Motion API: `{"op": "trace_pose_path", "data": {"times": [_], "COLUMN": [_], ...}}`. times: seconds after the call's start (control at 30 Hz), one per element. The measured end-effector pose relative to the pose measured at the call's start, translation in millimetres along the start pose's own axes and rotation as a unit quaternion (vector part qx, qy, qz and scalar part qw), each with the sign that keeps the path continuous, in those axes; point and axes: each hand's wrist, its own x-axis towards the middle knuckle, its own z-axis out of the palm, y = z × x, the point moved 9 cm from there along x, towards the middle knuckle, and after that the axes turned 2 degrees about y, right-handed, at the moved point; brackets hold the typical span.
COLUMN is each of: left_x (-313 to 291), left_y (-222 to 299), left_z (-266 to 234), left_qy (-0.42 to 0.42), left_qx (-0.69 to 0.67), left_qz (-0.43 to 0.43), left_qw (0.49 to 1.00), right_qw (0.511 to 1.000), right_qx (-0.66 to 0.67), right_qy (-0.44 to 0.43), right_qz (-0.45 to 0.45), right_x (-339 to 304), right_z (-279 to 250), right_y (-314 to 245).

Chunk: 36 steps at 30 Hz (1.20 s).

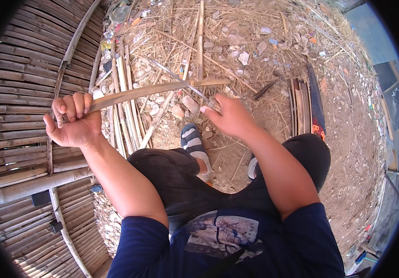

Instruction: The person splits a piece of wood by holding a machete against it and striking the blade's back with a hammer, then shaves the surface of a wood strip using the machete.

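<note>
The left hand [72, 121] is clenched around the near end of a long, flat bamboo strip [155, 89], which runs from that fist to the right, level and slightly bowed, above the littered ground [347, 139]. The right hand [229, 116] is closed on the handle of a thin knife [181, 79]; its narrow blade slants up and to the left and crosses the strip, seemingly resting against its edge, though the exact point of contact is hard to make out. Below the strip a bundle of split bamboo slats [124, 106] lies on the ground, leaning near a woven bamboo wall [18, 92] that fills the left side. The person's sandalled foot [192, 141] stands on the dirt between the two hands, among dry straw and pale chips. To the right, well apart from the hands, a few more short slats [300, 109] lie beside a saw with a dark blade and orange handle [316, 104]. No container is visible near the hands.
</note>
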Motion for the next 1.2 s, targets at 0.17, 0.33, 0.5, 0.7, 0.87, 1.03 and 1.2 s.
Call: {"op": "trace_pose_path", "data": {"times": [0.17, 0.33, 0.5, 0.7, 0.87, 1.03, 1.2], "left_x": [-1.9, 2.2, -5.9, 1.9, 3.2, -1.3, 0.3], "left_y": [0.3, -11.2, -15.4, -23.3, -27.7, -32.4, -34.5], "left_z": [62.5, 51.7, 77.0, 94.2, 105.3, 120.4, 121.5], "left_qy": [-0.090, -0.081, -0.126, -0.128, -0.142, -0.169, -0.205], "left_qx": [0.000, -0.001, -0.006, 0.015, -0.001, 0.020, 0.019], "left_qz": [-0.038, -0.044, -0.049, -0.047, -0.051, -0.051, -0.046], "left_qw": [0.995, 0.996, 0.991, 0.991, 0.989, 0.984, 0.977], "right_qw": [0.997, 0.999, 0.997, 0.992, 0.972, 0.988, 0.994], "right_qx": [0.069, 0.018, 0.071, -0.061, 0.045, 0.113, 0.010], "right_qy": [-0.017, -0.009, 0.010, -0.037, -0.013, 0.056, 0.000], "right_qz": [0.038, 0.028, 0.029, 0.099, 0.231, 0.093, 0.105], "right_x": [-24.2, -22.4, -30.3, -34.0, -29.5, -30.8, -35.9], "right_z": [-3.0, 12.0, -54.2, 17.7, 13.2, -53.0, -7.9], "right_y": [-7.5, 2.4, -41.2, 48.4, 140.4, 7.8, 47.2]}}
